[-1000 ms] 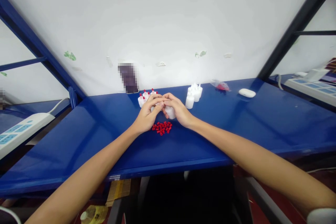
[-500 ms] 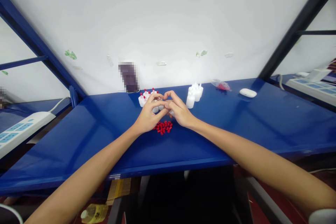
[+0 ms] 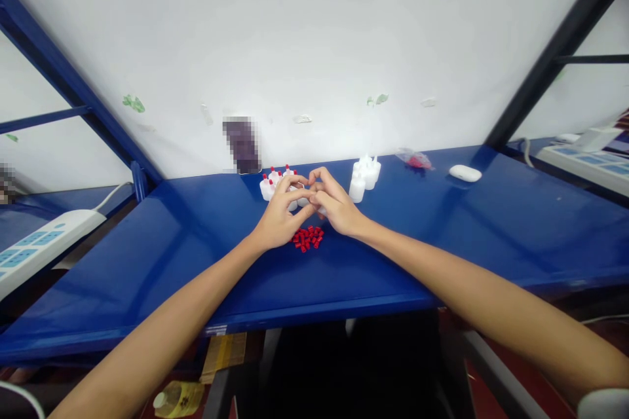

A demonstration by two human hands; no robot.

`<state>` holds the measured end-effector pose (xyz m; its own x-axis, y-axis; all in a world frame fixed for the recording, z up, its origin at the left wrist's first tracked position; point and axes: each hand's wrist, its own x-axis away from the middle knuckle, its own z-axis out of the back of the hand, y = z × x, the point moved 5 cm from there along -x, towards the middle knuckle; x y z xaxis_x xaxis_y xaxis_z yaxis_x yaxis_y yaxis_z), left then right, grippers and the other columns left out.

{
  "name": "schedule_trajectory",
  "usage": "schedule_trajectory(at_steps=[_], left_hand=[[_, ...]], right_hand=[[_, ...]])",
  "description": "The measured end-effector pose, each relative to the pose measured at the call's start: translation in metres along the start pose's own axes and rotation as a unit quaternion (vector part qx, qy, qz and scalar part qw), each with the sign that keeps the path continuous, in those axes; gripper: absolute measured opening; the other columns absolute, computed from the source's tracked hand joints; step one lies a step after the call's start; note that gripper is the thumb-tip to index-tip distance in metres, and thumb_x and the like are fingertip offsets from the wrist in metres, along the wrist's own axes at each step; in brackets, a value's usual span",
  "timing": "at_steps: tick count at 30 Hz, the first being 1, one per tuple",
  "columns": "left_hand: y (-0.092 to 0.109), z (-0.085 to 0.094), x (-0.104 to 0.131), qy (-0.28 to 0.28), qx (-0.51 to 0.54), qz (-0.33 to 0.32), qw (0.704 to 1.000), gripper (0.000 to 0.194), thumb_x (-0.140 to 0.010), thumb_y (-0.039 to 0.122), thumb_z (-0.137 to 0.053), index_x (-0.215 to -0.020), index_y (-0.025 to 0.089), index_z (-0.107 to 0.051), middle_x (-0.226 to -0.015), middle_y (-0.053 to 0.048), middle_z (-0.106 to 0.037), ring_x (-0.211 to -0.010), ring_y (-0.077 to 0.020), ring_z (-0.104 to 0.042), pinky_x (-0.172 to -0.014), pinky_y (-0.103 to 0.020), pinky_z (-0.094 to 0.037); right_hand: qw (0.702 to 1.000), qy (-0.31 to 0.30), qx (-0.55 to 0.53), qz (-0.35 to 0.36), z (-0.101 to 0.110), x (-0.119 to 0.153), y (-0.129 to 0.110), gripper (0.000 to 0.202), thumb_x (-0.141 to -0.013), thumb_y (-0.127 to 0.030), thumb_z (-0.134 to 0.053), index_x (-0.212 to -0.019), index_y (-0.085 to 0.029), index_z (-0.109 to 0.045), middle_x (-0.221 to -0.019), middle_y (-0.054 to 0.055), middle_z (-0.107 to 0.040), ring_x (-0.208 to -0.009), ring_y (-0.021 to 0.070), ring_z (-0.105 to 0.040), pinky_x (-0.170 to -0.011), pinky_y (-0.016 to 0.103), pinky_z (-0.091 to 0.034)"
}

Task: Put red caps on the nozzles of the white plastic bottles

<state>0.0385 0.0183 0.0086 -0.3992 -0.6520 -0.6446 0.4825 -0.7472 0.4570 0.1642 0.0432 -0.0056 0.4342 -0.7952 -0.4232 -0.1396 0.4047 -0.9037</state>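
Bottle [image 3: 301, 199], small and white, sat pinched between the left hand [image 3: 281, 216] and the right hand [image 3: 337, 208] near the table's [image 3: 147, 255] far edge, mostly hidden by fingers; both hands were closed on it, fingertips meeting at its top; whether a cap was on could not be told. Loose red caps [image 3: 307, 238] lay just beneath the wrists; a careless wrist could scatter them; capped bottles [image 3: 273, 182] stood close behind the left hand, uncapped bottles [image 3: 363, 177] beside the right, and either group might topple if nudged.

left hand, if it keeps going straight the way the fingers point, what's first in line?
Probably the small white plastic bottle pinched between the left hand and the right hand, whose fingertips meet it there. Depth is unclear.
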Motion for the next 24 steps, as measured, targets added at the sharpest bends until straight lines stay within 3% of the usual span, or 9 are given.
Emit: schedule_trajectory(at_steps=[7,11,13,17,20,24], left_hand=[[0.0,0.011,-0.004,0.05,-0.004,0.009,0.999,0.016,-0.097,0.033,-0.058,-0.103,0.022,-0.067,-0.117,-0.008,-0.058,-0.116,-0.0228,-0.056,-0.105,-0.044,-0.046],[-0.014,0.029,-0.01,0.136,-0.054,0.047,0.988,0.019,-0.096,0.035,-0.059,-0.104,0.022,-0.07,-0.117,-0.008,-0.059,-0.114,-0.0238,-0.056,-0.104,-0.045,-0.045],[-0.023,0.033,-0.013,0.148,-0.101,0.054,0.982,0.019,-0.095,0.036,-0.061,-0.104,0.023,-0.073,-0.123,-0.008,-0.058,-0.117,-0.0255,-0.053,-0.107,-0.048,-0.041],[-0.041,0.026,-0.015,0.107,-0.172,0.069,0.977,0.022,-0.094,0.039,-0.062,-0.104,0.026,-0.076,-0.133,-0.009,-0.053,-0.121,-0.0296,-0.048,-0.108,-0.053,-0.036],[-0.048,0.019,-0.013,0.074,-0.192,0.093,0.974,0.022,-0.094,0.039,-0.061,-0.104,0.026,-0.076,-0.136,-0.01,-0.052,-0.125,-0.0322,-0.045,-0.109,-0.056,-0.034],[-0.047,0.015,-0.011,0.044,-0.21,0.12,0.969,0.022,-0.093,0.038,-0.062,-0.106,0.027,-0.075,-0.14,-0.009,-0.05,-0.128,-0.0334,-0.043,-0.108,-0.056,-0.034]], right_hand=[[0.998,0.011,0.06,0.004,0.005,0.001,-0.002,0.022,-0.092,-0.04,-0.049,-0.107,-0.025,-0.046,-0.07,-0.005,-0.053,-0.06,0.0135,-0.049,-0.059,0.026,-0.038],[0.993,0.069,0.092,0.01,0.014,0.0,-0.002,0.02,-0.095,-0.042,-0.044,-0.101,-0.024,-0.05,-0.06,-0.006,-0.05,-0.058,0.0149,-0.049,-0.061,0.029,-0.039],[0.99,0.099,0.091,0.033,0.018,-0.001,-0.009,0.019,-0.094,-0.04,-0.044,-0.096,-0.023,-0.051,-0.059,-0.005,-0.049,-0.057,0.0147,-0.048,-0.06,0.029,-0.038],[0.977,0.154,0.092,0.114,0.032,-0.002,-0.039,0.012,-0.091,-0.032,-0.045,-0.091,-0.023,-0.052,-0.063,-0.003,-0.05,-0.062,0.0157,-0.05,-0.064,0.03,-0.041],[0.96,0.199,0.095,0.176,0.053,-0.003,-0.06,0.012,-0.079,-0.018,-0.048,-0.088,-0.022,-0.054,-0.072,0.0,-0.054,-0.07,0.0159,-0.052,-0.068,0.03,-0.042],[0.946,0.254,0.114,0.164,0.088,-0.009,-0.057,0.016,-0.069,-0.011,-0.047,-0.079,-0.021,-0.054,-0.072,-0.001,-0.052,-0.07,0.0152,-0.051,-0.066,0.029,-0.04]])
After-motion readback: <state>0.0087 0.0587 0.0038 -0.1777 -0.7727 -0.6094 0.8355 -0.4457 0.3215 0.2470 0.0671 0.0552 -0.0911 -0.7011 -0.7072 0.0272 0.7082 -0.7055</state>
